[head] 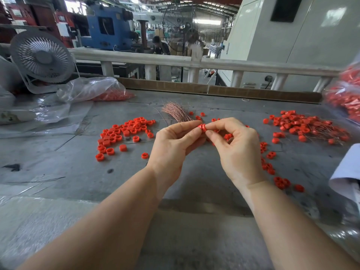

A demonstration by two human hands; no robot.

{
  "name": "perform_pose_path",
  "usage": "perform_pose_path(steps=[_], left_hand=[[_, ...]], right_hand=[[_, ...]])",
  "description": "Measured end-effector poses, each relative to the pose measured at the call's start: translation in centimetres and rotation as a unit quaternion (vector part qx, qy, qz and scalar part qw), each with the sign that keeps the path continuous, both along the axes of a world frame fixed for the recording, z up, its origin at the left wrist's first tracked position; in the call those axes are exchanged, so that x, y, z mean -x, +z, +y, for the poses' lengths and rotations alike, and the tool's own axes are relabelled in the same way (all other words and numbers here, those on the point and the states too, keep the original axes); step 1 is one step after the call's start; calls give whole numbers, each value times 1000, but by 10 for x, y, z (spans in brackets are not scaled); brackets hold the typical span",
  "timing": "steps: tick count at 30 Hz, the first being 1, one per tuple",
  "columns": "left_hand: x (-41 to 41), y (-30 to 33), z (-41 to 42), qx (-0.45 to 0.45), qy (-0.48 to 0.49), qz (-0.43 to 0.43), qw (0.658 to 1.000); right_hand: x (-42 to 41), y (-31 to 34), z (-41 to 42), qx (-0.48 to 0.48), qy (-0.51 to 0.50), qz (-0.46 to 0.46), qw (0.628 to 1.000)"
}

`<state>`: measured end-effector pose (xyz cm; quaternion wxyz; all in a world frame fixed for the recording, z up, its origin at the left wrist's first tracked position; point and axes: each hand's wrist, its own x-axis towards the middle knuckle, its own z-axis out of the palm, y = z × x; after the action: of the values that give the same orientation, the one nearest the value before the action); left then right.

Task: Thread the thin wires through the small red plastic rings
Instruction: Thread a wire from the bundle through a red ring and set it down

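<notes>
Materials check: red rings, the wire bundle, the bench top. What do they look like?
Red rings: moulded plastic by the look, uniform matte orange-red with soft highlights. Wire bundle: thin strands with a coppery-pink metallic sheen, probably bare or enamelled copper; coating can't be told. Bench top: grey, dull, scuffed and stained, perhaps painted metal or board; unclear which.

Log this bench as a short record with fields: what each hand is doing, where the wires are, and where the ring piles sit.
left hand: pinches held red ring
right hand: pinches the same ring from the other side
wire bundle: on the table, just beyond the hands
loose rings: pile left of the hands
wired rings: pile to the right
bagged rings: far left, in clear plastic
</notes>
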<state>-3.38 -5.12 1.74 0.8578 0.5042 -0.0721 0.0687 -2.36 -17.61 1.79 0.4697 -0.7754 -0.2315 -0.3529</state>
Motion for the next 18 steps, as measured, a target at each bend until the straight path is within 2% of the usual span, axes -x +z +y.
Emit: perform_pose_path(steps=[18], left_hand=[[1, 2, 0, 7, -5, 7, 1000]], right_hand=[[2, 1, 1, -8, 3, 9, 1000]])
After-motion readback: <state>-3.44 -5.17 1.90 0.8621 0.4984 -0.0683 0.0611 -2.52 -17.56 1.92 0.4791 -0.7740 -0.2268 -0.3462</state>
